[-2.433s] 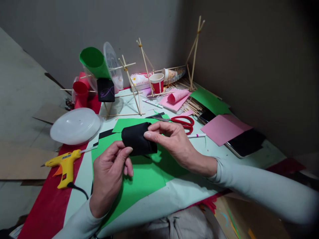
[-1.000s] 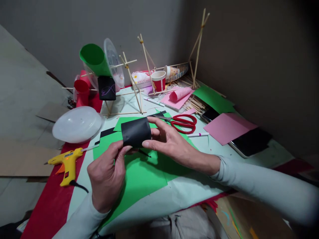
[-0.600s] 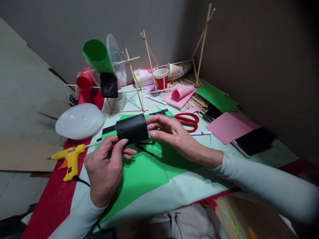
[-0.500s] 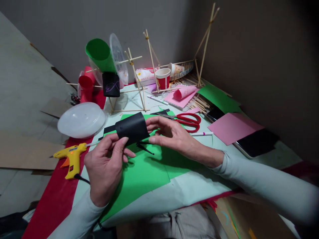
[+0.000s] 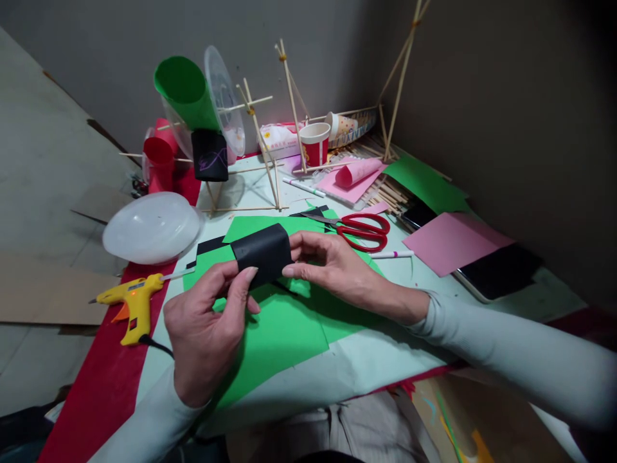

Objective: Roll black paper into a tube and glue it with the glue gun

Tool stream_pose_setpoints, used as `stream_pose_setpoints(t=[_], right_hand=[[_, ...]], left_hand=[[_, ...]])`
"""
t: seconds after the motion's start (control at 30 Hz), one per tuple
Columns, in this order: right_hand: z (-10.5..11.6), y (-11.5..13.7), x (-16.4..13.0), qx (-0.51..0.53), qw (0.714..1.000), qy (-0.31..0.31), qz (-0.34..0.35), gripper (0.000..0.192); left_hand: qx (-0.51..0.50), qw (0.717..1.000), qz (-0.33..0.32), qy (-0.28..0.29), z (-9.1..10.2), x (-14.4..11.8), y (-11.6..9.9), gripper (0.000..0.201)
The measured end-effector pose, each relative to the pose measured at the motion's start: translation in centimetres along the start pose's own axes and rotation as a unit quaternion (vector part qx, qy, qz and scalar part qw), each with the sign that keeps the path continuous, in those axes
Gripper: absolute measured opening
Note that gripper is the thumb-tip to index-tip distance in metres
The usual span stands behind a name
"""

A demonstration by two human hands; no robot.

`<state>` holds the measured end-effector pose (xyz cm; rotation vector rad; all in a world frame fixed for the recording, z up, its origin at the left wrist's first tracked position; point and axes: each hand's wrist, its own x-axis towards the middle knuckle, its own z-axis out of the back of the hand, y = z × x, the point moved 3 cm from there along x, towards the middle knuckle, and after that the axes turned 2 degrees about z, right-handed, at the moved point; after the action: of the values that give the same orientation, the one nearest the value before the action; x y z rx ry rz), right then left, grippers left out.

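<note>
A rolled tube of black paper (image 5: 263, 252) is held between my two hands above green paper sheets (image 5: 284, 328). My left hand (image 5: 209, 325) pinches its left end, thumb in front and fingers behind or inside. At the right end, my right hand (image 5: 332, 267) grips the edge between thumb and fingers; its fingertips are partly hidden by the tube. Black paper strips (image 5: 211, 245) lie behind my left hand. Just beyond my right hand rest red-handled scissors (image 5: 364, 231), their blades pointing left.
A yellow glue gun (image 5: 135, 302) with a cord lies at left, below a translucent plastic bowl (image 5: 152, 228). Stick frames stand behind, one carrying a green paper tube (image 5: 186, 90). A red paper cup (image 5: 315, 145), pink paper (image 5: 456, 241) and a phone (image 5: 496, 273) lie farther right.
My right thumb has come onto the tube's right end, and the tube looks flatter and slightly turned. The camera view has shifted a little.
</note>
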<state>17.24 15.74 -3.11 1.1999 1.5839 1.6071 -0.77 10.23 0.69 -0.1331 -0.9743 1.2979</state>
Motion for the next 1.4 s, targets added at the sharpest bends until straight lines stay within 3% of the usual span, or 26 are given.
stream_pose_setpoints(t=[0.33,0.57,0.77,0.93,1.03,1.17,1.27,1.4], right_hand=[[0.1,0.1,-0.2,0.119,0.988,-0.050,-0.079,0.029],[-0.1,0.5,-0.5,0.124,0.984,-0.050,-0.119,0.033],[0.2,1.4,-0.7,0.090,0.993,-0.020,-0.067,0.024],[0.2,1.7,-0.5,0.158,0.986,-0.022,-0.046,0.015],[0.2,1.6,-0.5,0.166,0.984,-0.031,-0.054,0.009],[0.3,1.6,-0.5,0.110,0.993,-0.021,-0.037,0.023],[0.5,1.6,-0.5,0.065,0.996,-0.041,-0.035,0.029],[0.9,1.5,-0.4,0.033,0.996,-0.085,-0.022,0.022]], left_hand=[[-0.059,0.996,0.072,0.008,-0.2,-0.8,1.1,0.018],[-0.100,0.987,0.122,0.006,0.0,-0.2,0.4,0.011],[-0.236,0.942,0.232,0.060,-0.2,0.5,1.2,0.014],[-0.298,0.908,0.285,0.069,-0.3,0.9,1.5,0.011],[-0.313,0.904,0.285,0.060,-0.3,1.0,1.4,0.011],[-0.275,0.924,0.254,0.076,-0.2,0.8,1.3,0.010],[-0.203,0.953,0.202,0.098,-0.1,0.4,1.3,0.006],[-0.128,0.977,0.108,0.131,0.0,0.2,1.3,0.006]])
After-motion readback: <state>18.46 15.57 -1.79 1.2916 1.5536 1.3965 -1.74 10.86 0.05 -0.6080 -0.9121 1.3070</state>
